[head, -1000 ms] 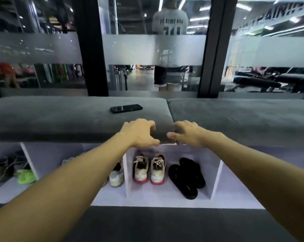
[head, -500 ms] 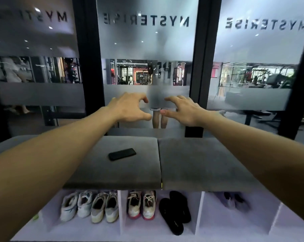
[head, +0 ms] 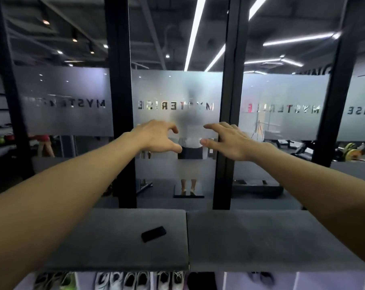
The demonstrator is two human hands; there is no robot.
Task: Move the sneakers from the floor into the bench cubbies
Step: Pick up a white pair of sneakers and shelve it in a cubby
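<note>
Both my arms reach straight out at chest height, well above the bench. My left hand [head: 158, 137] and my right hand [head: 227, 139] hold nothing, fingers curved and apart, thumbs almost meeting. The grey cushioned bench [head: 261, 239] lies below. Along the bottom edge its white cubbies show only the heels of shoes: white sneakers [head: 123, 280], a white pair with red soles [head: 170, 279], black slippers [head: 200, 280], dark and green shoes [head: 58, 281] at the left, a dark pair [head: 261, 277] at the right.
A black phone [head: 154, 233] lies on the left bench cushion. Behind the bench stands a frosted glass wall with black posts [head: 120, 122]. A person's blurred reflection [head: 188, 143] shows in the glass, with gym equipment beyond.
My view has tilted upward, so the bench and cubbies have dropped to the bottom of the frame. Both hands stay raised and empty in front of the glass.
</note>
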